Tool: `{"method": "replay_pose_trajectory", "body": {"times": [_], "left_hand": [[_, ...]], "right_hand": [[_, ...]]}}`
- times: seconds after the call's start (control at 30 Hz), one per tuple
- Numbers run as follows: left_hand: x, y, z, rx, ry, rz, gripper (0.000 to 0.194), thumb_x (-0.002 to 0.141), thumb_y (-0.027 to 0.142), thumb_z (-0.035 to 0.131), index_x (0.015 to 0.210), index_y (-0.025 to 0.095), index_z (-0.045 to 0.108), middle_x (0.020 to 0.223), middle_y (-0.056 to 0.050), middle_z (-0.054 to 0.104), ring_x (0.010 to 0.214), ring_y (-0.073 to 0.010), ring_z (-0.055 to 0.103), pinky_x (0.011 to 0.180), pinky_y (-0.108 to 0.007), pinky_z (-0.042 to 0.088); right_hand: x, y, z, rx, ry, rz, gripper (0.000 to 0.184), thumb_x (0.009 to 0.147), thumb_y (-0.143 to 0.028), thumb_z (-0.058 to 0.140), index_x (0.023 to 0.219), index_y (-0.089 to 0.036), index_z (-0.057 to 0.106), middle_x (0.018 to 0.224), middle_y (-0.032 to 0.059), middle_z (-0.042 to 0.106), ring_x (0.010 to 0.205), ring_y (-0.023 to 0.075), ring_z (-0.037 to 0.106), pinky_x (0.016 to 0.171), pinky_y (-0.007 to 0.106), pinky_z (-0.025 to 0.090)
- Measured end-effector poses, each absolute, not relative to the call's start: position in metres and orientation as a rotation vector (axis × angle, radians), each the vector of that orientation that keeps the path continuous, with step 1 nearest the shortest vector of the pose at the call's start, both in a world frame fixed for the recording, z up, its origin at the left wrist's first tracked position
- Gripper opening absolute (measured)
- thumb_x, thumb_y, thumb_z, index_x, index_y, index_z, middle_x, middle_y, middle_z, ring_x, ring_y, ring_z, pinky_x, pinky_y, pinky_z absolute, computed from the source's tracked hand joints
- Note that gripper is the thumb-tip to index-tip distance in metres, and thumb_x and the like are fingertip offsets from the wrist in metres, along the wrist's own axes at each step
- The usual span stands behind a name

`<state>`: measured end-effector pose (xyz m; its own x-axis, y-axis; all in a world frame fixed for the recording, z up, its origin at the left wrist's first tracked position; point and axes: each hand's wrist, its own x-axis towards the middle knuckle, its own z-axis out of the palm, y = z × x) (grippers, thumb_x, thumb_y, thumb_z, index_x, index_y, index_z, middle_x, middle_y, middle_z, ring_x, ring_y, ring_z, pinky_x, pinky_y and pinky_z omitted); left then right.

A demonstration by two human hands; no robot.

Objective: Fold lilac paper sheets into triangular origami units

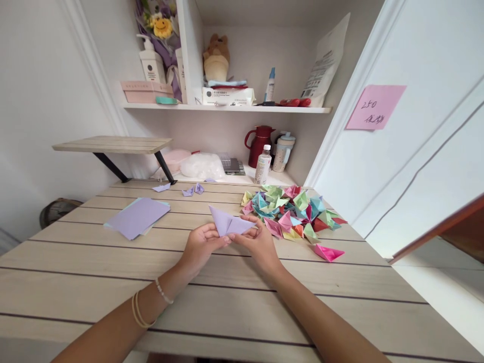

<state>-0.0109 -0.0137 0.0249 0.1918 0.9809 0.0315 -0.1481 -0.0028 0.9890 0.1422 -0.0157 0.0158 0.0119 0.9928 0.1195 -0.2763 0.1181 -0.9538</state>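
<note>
Between both hands, just over the middle of the table, is a folded sheet of purple origami paper (226, 222) with one pointed corner standing up on the left. My left hand (204, 243) pinches its lower left edge. My right hand (259, 240) grips the right part, thumb in front and fingers behind. The two thumbs nearly meet at the lower middle. To the left lies a stack of square paper (139, 217), purple on top. A heap of folded paper boats (291, 209) in many colours spreads to the right, with a bright pink boat (328, 253) nearer me.
Small purple folded pieces (193, 190) lie at the back of the wooden table (212, 307). Behind stand a clear bottle (262, 165), a red jug (260, 143) and a pale tumbler (283, 153). A small raised shelf (113, 144) stands at the back left.
</note>
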Motion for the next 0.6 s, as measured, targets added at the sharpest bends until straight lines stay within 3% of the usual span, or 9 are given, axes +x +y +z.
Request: {"method": "replay_pose_trajectory", "body": {"times": [0.27,0.6], "left_hand": [[-0.014,-0.011,0.023,1.194,0.997,1.148,0.033,0.062,0.025,0.071,0.090,0.012,0.062,0.078,-0.009,0.070,0.072,-0.0180,0.066,0.069,-0.026,0.051],[-0.014,-0.011,0.026,1.191,0.982,1.146,0.030,0.063,0.025,0.071,0.087,0.011,0.061,0.077,-0.008,0.070,0.071,-0.0164,0.065,0.068,-0.025,0.051]], "right_hand": [[0.163,-0.007,0.025,-0.902,-0.955,1.260,0.062,0.049,-0.028,0.080,0.101,-0.014,0.050,0.060,0.0017,0.068,0.065,0.0189,0.066,0.068,0.031,0.052],[0.180,0.001,0.032,-0.837,-0.788,1.160,0.057,0.051,-0.024,0.079,0.102,-0.015,0.054,0.069,0.0029,0.069,0.069,0.0191,0.067,0.069,0.032,0.056]]}}
